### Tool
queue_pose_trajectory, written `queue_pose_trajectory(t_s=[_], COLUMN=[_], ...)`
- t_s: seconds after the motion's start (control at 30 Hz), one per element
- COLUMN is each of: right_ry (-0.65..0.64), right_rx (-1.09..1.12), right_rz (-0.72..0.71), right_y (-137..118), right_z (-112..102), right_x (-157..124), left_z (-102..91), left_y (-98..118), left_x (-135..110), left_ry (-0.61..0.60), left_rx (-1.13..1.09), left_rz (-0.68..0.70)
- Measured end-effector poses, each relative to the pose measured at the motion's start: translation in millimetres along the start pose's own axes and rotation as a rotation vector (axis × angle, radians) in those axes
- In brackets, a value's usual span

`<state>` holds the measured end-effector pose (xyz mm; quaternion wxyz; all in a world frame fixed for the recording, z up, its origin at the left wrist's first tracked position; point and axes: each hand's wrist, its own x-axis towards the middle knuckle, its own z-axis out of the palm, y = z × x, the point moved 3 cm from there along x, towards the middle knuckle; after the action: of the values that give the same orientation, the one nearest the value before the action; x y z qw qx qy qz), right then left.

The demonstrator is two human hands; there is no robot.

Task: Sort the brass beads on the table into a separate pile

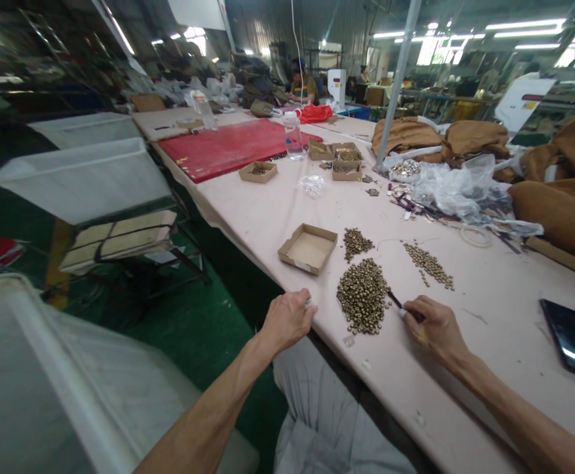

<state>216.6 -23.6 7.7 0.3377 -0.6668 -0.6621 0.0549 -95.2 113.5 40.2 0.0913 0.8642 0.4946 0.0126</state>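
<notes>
My right hand (433, 327) rests on the pale table (465, 382), fingers closed round a thin dark stick-like tool (395, 301) whose tip touches the right side of a big heap of small brass-coloured metal pieces (363, 295). My left hand (287, 319) is curled at the table's near edge, left of that heap, with something small and pale pinched in its fingers that I cannot make out. Two smaller scatters of the same pieces lie beyond: one (356, 242) above the heap, one (428, 264) to the right.
An empty shallow cardboard tray (308, 248) sits left of the heaps. A dark phone (572, 339) lies at the right. Further back are small boxes (345, 161), a water bottle (294, 135), a red mat (228, 148), crumpled plastic bags (458, 191) and brown fabric (558, 204). White bins (83, 178) stand on the left; a person (303, 84) sits far back.
</notes>
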Motion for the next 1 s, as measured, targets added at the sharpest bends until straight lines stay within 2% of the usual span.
queue_pose_trajectory(t_s=[0.27, 0.47, 0.7, 0.87, 1.0], right_ry=[0.058, 0.029, 0.051, 0.069, 0.075], right_rx=[-0.059, -0.035, -0.044, -0.082, -0.102], right_rz=[0.003, -0.013, -0.006, 0.016, 0.028], right_y=[10.4, 8.6, 7.0, 8.3, 10.2], right_z=[8.4, 13.2, 21.9, 19.8, 16.2], right_x=[3.1, 2.6, 10.2, 9.8, 9.5], left_z=[1.3, -0.7, 0.3, 2.3, 3.6], left_y=[-1.4, 0.2, -1.0, -1.7, -2.5], left_x=[-0.2, 0.2, -0.1, 0.1, 0.1], left_ry=[-0.002, -0.01, 0.001, -0.01, 0.004], left_rx=[-0.006, -0.011, 0.005, 0.009, 0.013], left_rz=[0.017, 0.001, 0.015, -0.012, 0.017])
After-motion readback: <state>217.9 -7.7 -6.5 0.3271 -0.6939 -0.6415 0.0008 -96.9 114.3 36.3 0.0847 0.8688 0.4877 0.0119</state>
